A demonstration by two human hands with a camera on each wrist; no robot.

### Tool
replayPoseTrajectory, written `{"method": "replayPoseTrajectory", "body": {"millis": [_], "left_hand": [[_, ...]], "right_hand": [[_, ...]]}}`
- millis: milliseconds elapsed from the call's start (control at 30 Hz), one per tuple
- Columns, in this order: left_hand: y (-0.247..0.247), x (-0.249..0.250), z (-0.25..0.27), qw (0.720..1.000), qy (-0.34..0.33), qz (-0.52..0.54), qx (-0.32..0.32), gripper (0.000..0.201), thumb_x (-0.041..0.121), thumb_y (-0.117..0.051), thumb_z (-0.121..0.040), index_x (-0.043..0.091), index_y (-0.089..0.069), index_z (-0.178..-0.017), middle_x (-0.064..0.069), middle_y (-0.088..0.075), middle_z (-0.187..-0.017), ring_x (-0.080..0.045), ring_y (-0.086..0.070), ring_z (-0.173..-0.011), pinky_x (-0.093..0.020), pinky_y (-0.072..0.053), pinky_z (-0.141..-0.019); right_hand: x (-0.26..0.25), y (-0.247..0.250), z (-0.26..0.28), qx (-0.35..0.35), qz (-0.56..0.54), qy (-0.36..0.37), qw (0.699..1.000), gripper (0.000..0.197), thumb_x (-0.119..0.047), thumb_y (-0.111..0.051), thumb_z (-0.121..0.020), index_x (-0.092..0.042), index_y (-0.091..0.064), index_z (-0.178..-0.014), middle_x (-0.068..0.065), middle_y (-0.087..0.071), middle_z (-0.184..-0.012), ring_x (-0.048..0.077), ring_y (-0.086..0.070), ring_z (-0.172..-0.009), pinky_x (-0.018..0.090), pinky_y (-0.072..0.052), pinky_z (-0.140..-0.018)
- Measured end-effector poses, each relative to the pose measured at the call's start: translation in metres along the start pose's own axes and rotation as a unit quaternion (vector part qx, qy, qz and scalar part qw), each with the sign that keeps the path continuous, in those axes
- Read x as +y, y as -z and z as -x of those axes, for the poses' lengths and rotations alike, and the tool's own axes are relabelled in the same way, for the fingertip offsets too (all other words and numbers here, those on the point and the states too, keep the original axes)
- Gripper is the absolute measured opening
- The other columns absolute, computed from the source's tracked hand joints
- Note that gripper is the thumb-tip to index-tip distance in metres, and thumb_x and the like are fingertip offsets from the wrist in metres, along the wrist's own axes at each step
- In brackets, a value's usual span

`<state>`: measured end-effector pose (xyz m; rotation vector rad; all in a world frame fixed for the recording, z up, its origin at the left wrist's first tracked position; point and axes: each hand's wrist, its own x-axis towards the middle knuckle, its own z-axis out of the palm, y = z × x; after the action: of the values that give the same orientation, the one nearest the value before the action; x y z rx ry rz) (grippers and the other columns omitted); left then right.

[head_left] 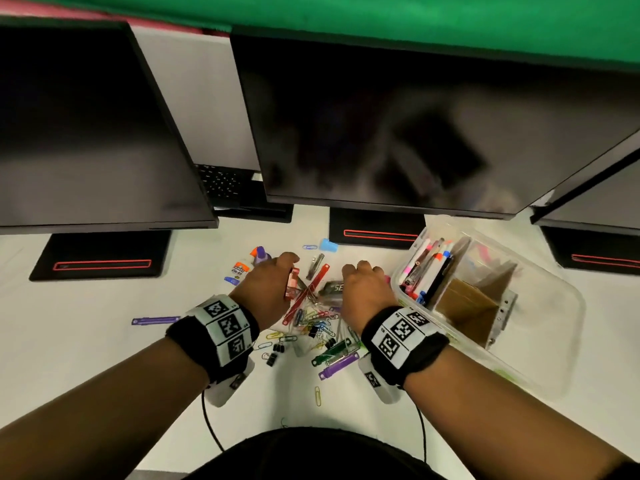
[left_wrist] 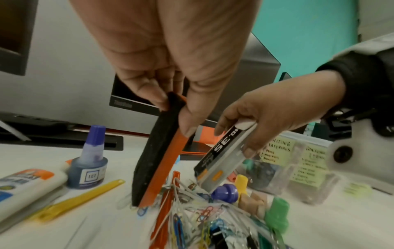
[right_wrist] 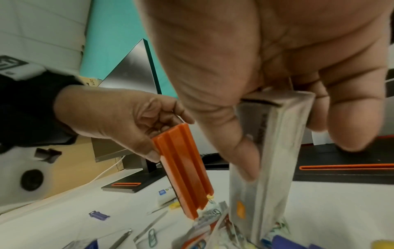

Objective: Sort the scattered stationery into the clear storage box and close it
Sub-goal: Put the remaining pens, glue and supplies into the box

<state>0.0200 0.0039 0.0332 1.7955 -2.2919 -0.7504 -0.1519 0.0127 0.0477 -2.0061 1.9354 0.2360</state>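
Our left hand [left_wrist: 162, 55] pinches an orange eraser [left_wrist: 157, 158]; our right hand [right_wrist: 266, 67] grips a staple box [right_wrist: 270, 161]. Both hover over the paper clips [head_left: 313, 327] heaped on the desk [head_left: 104, 341]. The clear box [head_left: 540, 306] sits open just right, pens [head_left: 427, 268] inside.

White table [head_left: 104, 341]; black monitors [head_left: 398, 126] on black bases with red slots [head_left: 381, 233], green wall [head_left: 381, 15] behind. Eraser [left_wrist: 162, 160] orange with black felt; staple box [left_wrist: 221, 156] black and grey, white lettering. Ink bottle [left_wrist: 89, 161] blue-purple; glue [left_wrist: 25, 185] white with orange label. Clips [head_left: 311, 327] many-coloured, wristbands [head_left: 225, 327] black with white checkered tags, box [head_left: 519, 306] clear
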Motion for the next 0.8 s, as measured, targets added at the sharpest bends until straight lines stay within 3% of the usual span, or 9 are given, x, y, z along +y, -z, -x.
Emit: {"method": "replayPoseTrajectory", "body": {"millis": [100, 200, 267, 367, 433, 500, 600, 700, 800], "left_hand": [[-0.012, 0.003, 0.0, 0.995, -0.087, -0.037, -0.039, 0.037, 0.015, -0.05, -0.089, 0.016, -0.046, -0.126, -0.007, -0.059, -0.116, -0.023, -0.054, -0.107, -0.029, -0.043, -0.09], [-0.02, 0.007, -0.001, 0.983, -0.149, -0.08, -0.075, 0.036, 0.011, -0.049, -0.089, 0.02, -0.048, -0.124, -0.001, -0.057, -0.118, -0.019, -0.05, -0.107, -0.026, -0.039, -0.092], [-0.019, 0.009, -0.003, 0.979, -0.177, -0.079, -0.062, 0.037, 0.01, -0.049, -0.09, 0.023, -0.05, -0.124, 0.003, -0.058, -0.119, -0.016, -0.049, -0.107, -0.024, -0.038, -0.093], [-0.008, 0.011, -0.007, 0.988, -0.152, -0.009, -0.015, 0.037, 0.01, -0.056, -0.087, 0.026, -0.053, -0.12, 0.008, -0.062, -0.114, -0.013, -0.052, -0.103, -0.026, -0.043, -0.094], [0.002, 0.012, -0.012, 0.989, -0.11, 0.095, -0.025, 0.044, 0.001, -0.063, -0.08, 0.027, -0.053, -0.114, 0.01, -0.06, -0.11, -0.009, -0.055, -0.102, -0.021, -0.048, -0.089], [0.01, 0.013, -0.017, 0.972, -0.081, 0.216, -0.054, 0.054, -0.012, -0.064, -0.075, 0.032, -0.05, -0.103, 0.009, -0.058, -0.106, -0.003, -0.057, -0.097, -0.014, -0.052, -0.078], [0.017, 0.014, -0.023, 0.94, -0.052, 0.329, -0.08, 0.06, -0.021, -0.063, -0.071, 0.031, -0.049, -0.098, 0.004, -0.057, -0.106, -0.007, -0.059, -0.089, -0.015, -0.053, -0.069], [0.016, 0.013, -0.024, 0.926, -0.035, 0.362, -0.098, 0.06, -0.022, -0.064, -0.07, 0.028, -0.049, -0.1, 0.001, -0.056, -0.112, -0.01, -0.059, -0.088, -0.013, -0.053, -0.068], [0.019, 0.023, -0.023, 0.931, -0.044, 0.347, -0.101, 0.057, -0.016, -0.069, -0.07, 0.029, -0.049, -0.1, 0.0, -0.057, -0.113, -0.011, -0.061, -0.09, -0.014, -0.055, -0.069]], "right_hand": [[0.006, 0.001, 0.011, 0.009, 0.005, 0.023, 1.0, 0.039, -0.012, -0.058, -0.084, -0.009, -0.046, -0.122, 0.011, -0.053, -0.118, 0.03, -0.052, -0.108, 0.037, -0.045, -0.092], [0.01, 0.004, 0.019, 0.021, -0.009, 0.032, 0.999, 0.037, -0.014, -0.059, -0.086, -0.009, -0.046, -0.12, 0.011, -0.053, -0.118, 0.031, -0.057, -0.104, 0.035, -0.049, -0.084], [0.012, 0.007, 0.023, 0.024, -0.029, 0.04, 0.998, 0.038, -0.011, -0.058, -0.085, -0.009, -0.045, -0.12, 0.012, -0.051, -0.119, 0.03, -0.058, -0.103, 0.034, -0.05, -0.082], [0.02, 0.014, 0.028, 0.022, -0.084, 0.037, 0.996, 0.045, -0.002, -0.057, -0.082, -0.008, -0.045, -0.125, 0.012, -0.048, -0.124, 0.031, -0.059, -0.104, 0.035, -0.051, -0.088], [0.027, 0.022, 0.032, 0.033, -0.116, 0.029, 0.992, 0.05, -0.001, -0.059, -0.081, -0.011, -0.046, -0.128, 0.011, -0.047, -0.127, 0.03, -0.061, -0.105, 0.035, -0.051, -0.091], [0.035, 0.028, 0.033, 0.049, -0.13, 0.024, 0.99, 0.054, 0.001, -0.063, -0.078, -0.015, -0.049, -0.127, 0.009, -0.049, -0.127, 0.029, -0.062, -0.102, 0.032, -0.05, -0.09], [0.045, 0.031, 0.032, 0.063, -0.141, 0.024, 0.988, 0.053, 0.002, -0.07, -0.072, -0.02, -0.058, -0.118, 0.005, -0.049, -0.122, 0.025, -0.062, -0.096, 0.029, -0.05, -0.089], [0.053, 0.03, 0.032, 0.077, -0.139, 0.019, 0.987, 0.04, -0.002, -0.065, -0.078, -0.023, -0.062, -0.112, 0.003, -0.047, -0.122, 0.023, -0.06, -0.1, 0.029, -0.05, -0.092], [0.06, 0.036, 0.035, 0.107, -0.179, 0.02, 0.978, 0.022, -0.023, -0.062, -0.086, -0.021, -0.064, -0.108, 0.002, -0.048, -0.118, 0.016, -0.056, -0.095, 0.021, -0.042, -0.085]]}}
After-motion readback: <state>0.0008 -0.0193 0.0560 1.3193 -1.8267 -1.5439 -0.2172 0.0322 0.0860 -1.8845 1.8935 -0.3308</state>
